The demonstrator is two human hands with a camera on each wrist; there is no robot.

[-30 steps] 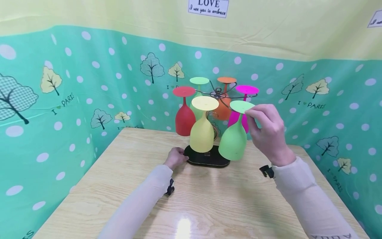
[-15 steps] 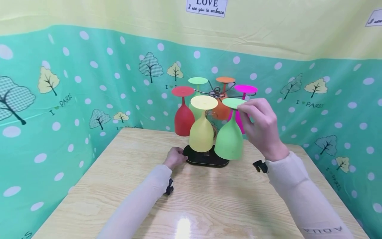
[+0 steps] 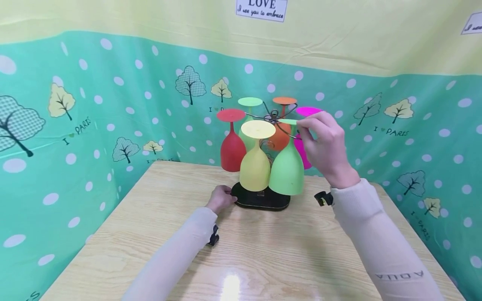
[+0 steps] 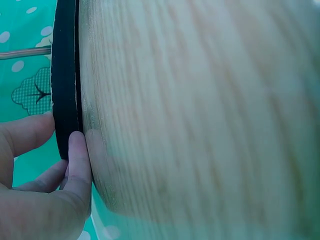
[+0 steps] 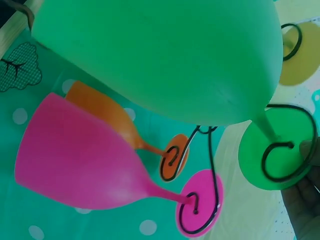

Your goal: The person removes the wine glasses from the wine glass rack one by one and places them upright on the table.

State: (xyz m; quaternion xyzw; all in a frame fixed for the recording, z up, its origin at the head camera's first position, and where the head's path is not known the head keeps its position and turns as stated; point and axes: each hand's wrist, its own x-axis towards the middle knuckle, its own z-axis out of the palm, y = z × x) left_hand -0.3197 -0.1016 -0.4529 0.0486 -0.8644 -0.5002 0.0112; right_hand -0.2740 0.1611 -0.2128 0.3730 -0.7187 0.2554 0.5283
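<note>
My right hand (image 3: 324,147) pinches the foot of a bright green wine glass (image 3: 287,169), which hangs upside down at the front right of a wire glass rack (image 3: 274,118). In the right wrist view, a black wire hook (image 5: 315,135) curls over the bowl side of the green foot (image 5: 252,160), close by the stem. At the rack's bottom, my left hand (image 3: 221,199) grips the left end of the black base (image 3: 260,202). The left wrist view has the thumb on one face of that base (image 4: 66,90) and fingers on the other.
Upside down on the rack hang a yellow glass (image 3: 254,169), a red glass (image 3: 232,151), a pale green glass (image 3: 250,101), an orange glass (image 3: 285,100) and a magenta glass (image 3: 308,111), partly behind my right hand. Beneath is a wooden table (image 3: 162,246); a patterned curtain (image 3: 150,104) stands behind.
My right hand has carried the green glass left, against the front right of the rack, then slightly up. Its foot now appears nearly edge-on. My left hand has stayed on the base.
</note>
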